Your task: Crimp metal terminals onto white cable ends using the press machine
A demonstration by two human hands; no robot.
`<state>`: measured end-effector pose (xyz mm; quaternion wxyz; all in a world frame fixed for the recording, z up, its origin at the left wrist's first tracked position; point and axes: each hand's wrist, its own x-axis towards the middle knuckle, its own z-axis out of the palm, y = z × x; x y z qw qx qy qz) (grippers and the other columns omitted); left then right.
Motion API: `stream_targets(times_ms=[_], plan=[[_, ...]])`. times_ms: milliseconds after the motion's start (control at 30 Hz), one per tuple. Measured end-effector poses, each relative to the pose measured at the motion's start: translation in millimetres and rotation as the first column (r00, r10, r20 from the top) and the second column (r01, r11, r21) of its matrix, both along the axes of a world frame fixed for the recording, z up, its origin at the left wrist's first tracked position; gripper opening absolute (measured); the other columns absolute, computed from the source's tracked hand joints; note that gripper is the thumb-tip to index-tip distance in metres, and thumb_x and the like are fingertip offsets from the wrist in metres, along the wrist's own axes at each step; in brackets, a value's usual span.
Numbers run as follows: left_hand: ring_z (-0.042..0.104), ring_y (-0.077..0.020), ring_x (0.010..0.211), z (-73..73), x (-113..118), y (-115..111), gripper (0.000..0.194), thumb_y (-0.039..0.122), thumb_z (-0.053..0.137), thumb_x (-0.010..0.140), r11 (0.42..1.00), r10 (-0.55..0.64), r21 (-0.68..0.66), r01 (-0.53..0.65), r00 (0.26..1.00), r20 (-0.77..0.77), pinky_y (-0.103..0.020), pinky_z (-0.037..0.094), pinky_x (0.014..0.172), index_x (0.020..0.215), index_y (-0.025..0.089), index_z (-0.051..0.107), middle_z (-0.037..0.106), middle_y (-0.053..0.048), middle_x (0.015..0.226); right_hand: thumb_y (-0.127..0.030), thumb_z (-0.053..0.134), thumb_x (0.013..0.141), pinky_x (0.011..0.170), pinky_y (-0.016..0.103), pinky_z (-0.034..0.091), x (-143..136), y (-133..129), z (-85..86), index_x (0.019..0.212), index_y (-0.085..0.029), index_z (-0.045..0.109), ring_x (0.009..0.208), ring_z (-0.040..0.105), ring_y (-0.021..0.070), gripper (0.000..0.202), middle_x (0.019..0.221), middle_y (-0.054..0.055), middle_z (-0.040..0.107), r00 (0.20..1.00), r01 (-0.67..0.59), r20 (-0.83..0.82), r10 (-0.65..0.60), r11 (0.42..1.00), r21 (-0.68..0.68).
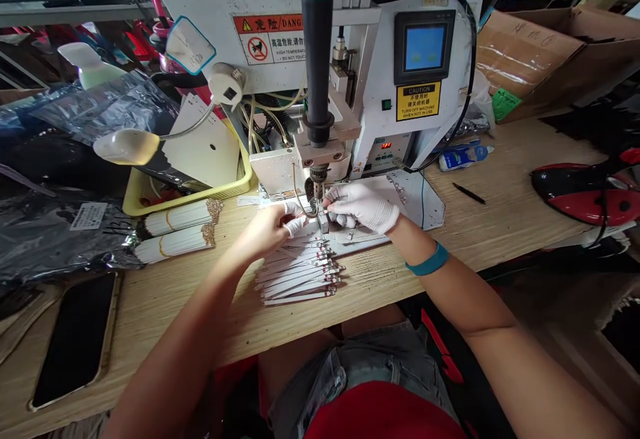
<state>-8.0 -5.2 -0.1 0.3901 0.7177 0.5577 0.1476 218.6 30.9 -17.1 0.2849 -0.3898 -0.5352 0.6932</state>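
My left hand (285, 222), with white covers on some fingertips, is closed at the left of the machine's working head (319, 186); what it pinches is too small to make out. On the other side, my right hand (363, 207), in a white glove, has its fingers pinched close to the metal tip, and its held item is hidden. Below both hands a fanned row of thin white strips (295, 282) with small reddish and metal ends lies on the wooden table (380, 279). The white machine (270, 26) stands directly behind.
Two banded bundles of white strips (175, 246) lie left, before a yellow basket (187, 200). A phone (75, 339) rests at the front left. Rightward are a blue-white tube (463, 156), a black pen (469, 192), a red iron (585, 192) and a cardboard box (540, 52).
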Motion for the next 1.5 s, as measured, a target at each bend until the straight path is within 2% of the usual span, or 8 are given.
stream_targets(times_ms=[233, 467, 700, 800, 1233, 1400, 1500], plan=[[0.050, -0.0140, 0.062, -0.2, 6.8, 1.2, 0.021, 0.035, 0.059, 0.071, 0.998, 0.059, -0.013, -0.058, 0.989, 0.136, -0.024, 0.038, 0.057, 0.065, 0.015, 0.059, 0.056, 0.000, 0.061, -0.013, 0.062, 0.080, 0.030, 0.013, 0.030, -9.1, -5.2, 2.8, 0.086, -0.015, 0.062, 0.041, 0.044, 0.0052, 0.006, 0.053, -0.003, 0.051, 0.994, 0.052, 0.094, -0.056, 0.998, 0.039], [0.036, -0.0092, 0.052, 1.3, 13.6, 0.9, 0.014, 0.028, 0.058, 0.065, 0.987, 0.154, -0.060, -0.148, 0.983, 0.098, -0.023, 0.027, 0.050, 0.061, 0.016, 0.052, 0.046, 0.004, 0.056, -0.013, 0.061, 0.080, 0.031, 0.013, 0.029, -9.6, -7.0, 3.0, 0.084, -0.017, 0.060, 0.042, 0.043, 0.0053, 0.006, 0.054, -0.004, 0.051, 0.994, 0.062, 0.087, -0.065, 0.997, 0.034], [0.040, -0.0101, 0.054, 1.9, 15.4, 0.7, 0.007, 0.022, 0.051, 0.063, 0.985, 0.165, -0.074, -0.157, 0.978, 0.129, -0.023, 0.030, 0.053, 0.060, 0.016, 0.051, 0.046, 0.004, 0.056, -0.009, 0.062, 0.078, 0.030, 0.013, 0.030, -9.6, -7.0, 3.2, 0.080, -0.017, 0.058, 0.043, 0.046, 0.0050, 0.009, 0.059, -0.003, 0.053, 0.996, 0.072, 0.054, -0.073, 0.997, 0.030], [0.040, -0.0100, 0.054, 3.7, 15.8, 0.1, 0.008, 0.023, 0.051, 0.064, 0.983, 0.175, -0.080, -0.166, 0.979, 0.108, -0.023, 0.030, 0.053, 0.060, 0.016, 0.053, 0.048, 0.004, 0.056, -0.009, 0.062, 0.077, 0.030, 0.013, 0.030, -10.2, -6.9, 4.8, 0.080, -0.017, 0.057, 0.043, 0.046, 0.0045, 0.010, 0.064, -0.003, 0.055, 0.997, 0.068, 0.026, -0.068, 0.998, 0.002], [0.038, -0.0098, 0.054, 2.8, 14.0, 1.2, 0.013, 0.025, 0.054, 0.066, 0.985, 0.163, -0.082, -0.155, 0.980, 0.113, -0.024, 0.029, 0.054, 0.058, 0.017, 0.048, 0.046, 0.004, 0.057, -0.007, 0.061, 0.078, 0.029, 0.014, 0.028, -11.4, -6.5, 5.9, 0.080, -0.017, 0.055, 0.040, 0.045, 0.0043, 0.012, 0.062, -0.004, 0.052, 0.997, 0.073, 0.024, -0.072, 0.996, -0.047], [0.039, -0.0092, 0.053, 4.2, 13.7, 1.7, 0.011, 0.024, 0.054, 0.066, 0.986, 0.161, -0.066, -0.154, 0.981, 0.110, -0.023, 0.029, 0.052, 0.059, 0.016, 0.053, 0.049, 0.004, 0.057, -0.010, 0.061, 0.078, 0.030, 0.015, 0.029, -11.2, -7.0, 6.4, 0.082, -0.018, 0.054, 0.043, 0.046, 0.0050, 0.012, 0.063, -0.004, 0.052, 0.997, 0.059, 0.045, -0.058, 0.998, -0.007], [0.045, -0.0102, 0.055, 10.1, 8.3, 0.6, 0.012, 0.023, 0.055, 0.068, 0.993, 0.117, -0.026, -0.115, 0.989, 0.095, -0.023, 0.032, 0.053, 0.059, 0.015, 0.058, 0.056, 0.002, 0.060, -0.019, 0.062, 0.081, 0.033, 0.017, 0.032, 3.5, -2.5, 12.3, 0.089, -0.018, 0.057, 0.046, 0.049, 0.0073, 0.009, 0.065, -0.002, 0.056, 0.987, 0.045, 0.149, -0.063, 0.991, 0.125]])
